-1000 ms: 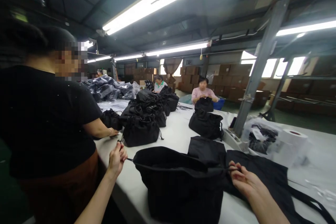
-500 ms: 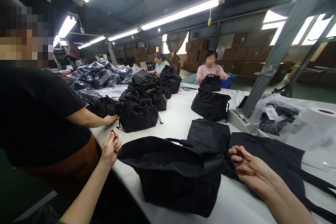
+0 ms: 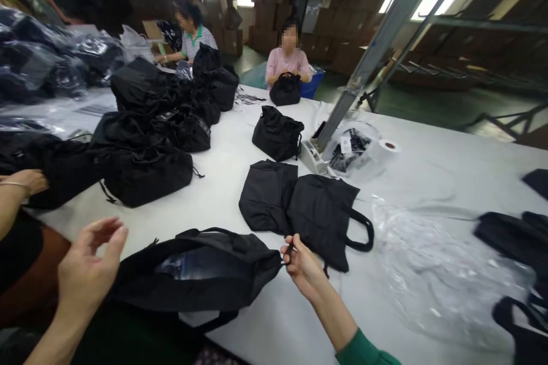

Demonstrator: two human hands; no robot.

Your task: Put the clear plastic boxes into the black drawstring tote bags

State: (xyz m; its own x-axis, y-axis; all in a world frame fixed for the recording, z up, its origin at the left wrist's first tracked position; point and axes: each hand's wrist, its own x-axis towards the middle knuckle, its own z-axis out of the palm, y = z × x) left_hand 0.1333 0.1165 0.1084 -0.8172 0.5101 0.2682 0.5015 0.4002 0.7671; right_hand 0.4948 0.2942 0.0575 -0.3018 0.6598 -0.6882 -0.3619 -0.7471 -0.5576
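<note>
- My right hand [image 3: 305, 265] pinches a thin dark drawstring end [image 3: 289, 251] between thumb and fingertips, at the right end of the black drawstring bag [image 3: 197, 271].
- My left hand [image 3: 88, 265] is free, fingers spread, hovering off the bag's left end without touching it.
- The bag lies on its side at the near edge of the white table [image 3: 240, 194], mouth partly gathered; a shiny plastic-wrapped item [image 3: 197, 262] shows inside.
- Just beyond my right hand lie two flat black bags [image 3: 299, 211], one with a loop handle; loose clear plastic film [image 3: 428, 274] lies to the right.
- A co-worker's hand [image 3: 28, 181] rests on finished bags [image 3: 141, 171] at left; two seated people work at the far end.
- Risk: with only one cord held, a pull would drag the whole bag rightward instead of closing it.
- Risk: the bag's near side overhangs the table edge and could slide off.
- Risk: the pinch is slight, and the cord could slip out.
- Risk: the cord could catch the flat bag's handle close by.
</note>
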